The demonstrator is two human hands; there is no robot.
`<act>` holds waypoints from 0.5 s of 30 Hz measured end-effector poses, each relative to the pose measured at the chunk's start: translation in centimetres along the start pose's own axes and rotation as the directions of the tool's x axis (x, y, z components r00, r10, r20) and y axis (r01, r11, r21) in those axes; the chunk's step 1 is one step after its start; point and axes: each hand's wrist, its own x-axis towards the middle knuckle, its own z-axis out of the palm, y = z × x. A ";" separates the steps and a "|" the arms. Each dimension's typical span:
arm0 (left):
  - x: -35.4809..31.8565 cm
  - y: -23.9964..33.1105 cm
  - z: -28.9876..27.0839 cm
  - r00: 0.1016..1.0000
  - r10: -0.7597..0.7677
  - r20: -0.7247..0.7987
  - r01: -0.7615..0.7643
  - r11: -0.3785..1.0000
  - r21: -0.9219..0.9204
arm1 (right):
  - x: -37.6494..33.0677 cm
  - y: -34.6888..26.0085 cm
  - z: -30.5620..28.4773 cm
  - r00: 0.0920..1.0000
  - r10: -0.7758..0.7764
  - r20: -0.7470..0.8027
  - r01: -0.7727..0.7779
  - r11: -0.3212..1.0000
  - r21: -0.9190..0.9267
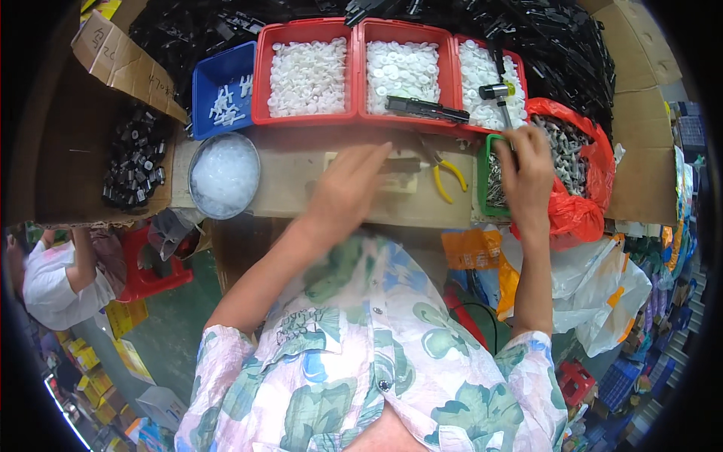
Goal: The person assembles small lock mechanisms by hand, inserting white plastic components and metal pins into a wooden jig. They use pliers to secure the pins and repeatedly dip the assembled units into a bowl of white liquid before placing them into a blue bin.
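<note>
My left hand (346,192) is blurred by motion over a pale block (407,183) on the bench; its fingers are smeared. A dark strip-shaped part (403,164) lies by its fingertips, and I cannot tell if they grip it. My right hand (532,173) is closed round the handle of a small hammer (497,91) with a black and yellow head, pointing away from me. That hand is at the right edge of a green tray (483,181) of small metal pins (495,184). Yellow-handled pliers (450,181) lie between the block and the tray.
Red bins (305,119) of white plastic discs line the back, with a black part (427,109) across them. At left are a blue bin (197,98), a bowl (224,177) and a box of black pieces (135,162). A red bag (580,218) of grey parts sits right.
</note>
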 end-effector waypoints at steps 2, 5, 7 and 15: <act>0.7 0.9 -0.8 0.997 -0.074 -0.035 0.068 0.987 -0.149 | -1.7 -2.9 -0.1 0.987 -0.005 0.163 -0.011 0.995 0.099; 1.3 1.5 -2.0 0.995 -0.093 -0.021 0.087 0.977 -0.195 | -3.6 -4.9 1.9 0.934 -0.023 0.357 -0.004 0.997 0.073; 1.2 1.5 -2.2 0.994 -0.108 -0.035 0.097 0.968 -0.232 | -3.6 -5.2 2.5 0.916 -0.033 0.399 0.015 0.999 0.047; 0.3 2.0 -2.2 0.983 -0.181 0.017 0.178 0.938 -0.299 | -3.3 -5.2 3.7 0.900 0.060 0.433 -0.083 0.996 0.033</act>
